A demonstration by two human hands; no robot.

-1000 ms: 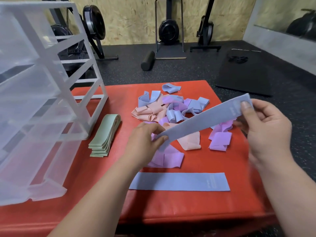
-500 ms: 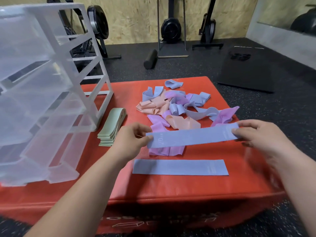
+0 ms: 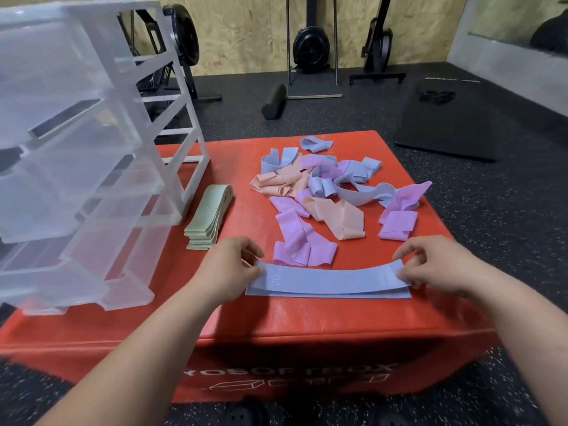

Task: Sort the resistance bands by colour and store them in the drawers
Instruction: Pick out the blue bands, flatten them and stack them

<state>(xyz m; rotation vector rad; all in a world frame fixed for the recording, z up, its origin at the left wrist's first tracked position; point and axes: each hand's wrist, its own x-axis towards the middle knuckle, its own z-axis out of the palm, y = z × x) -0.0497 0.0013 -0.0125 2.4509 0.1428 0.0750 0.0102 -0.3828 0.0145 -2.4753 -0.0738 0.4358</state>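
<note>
A flat blue band point(image 3: 329, 279) lies stretched across a second blue band point(image 3: 338, 294) near the front of the red box point(image 3: 276, 321). My left hand point(image 3: 226, 267) pinches its left end and my right hand point(image 3: 436, 264) pinches its right end. Behind them sits a loose pile of blue, pink and peach bands point(image 3: 325, 186). Several green bands point(image 3: 207, 218) are stacked flat beside the clear plastic drawer unit point(image 3: 80, 155), whose drawers stand pulled out on the left.
The red box stands on a dark speckled gym floor. A black foam roller point(image 3: 273, 101), a black mat point(image 3: 445, 124) and weight racks against the wooden wall lie beyond it.
Both hands have brought the blue band down from mid-air and laid it on top of the blue band lying on the box. The camera has tilted down.
</note>
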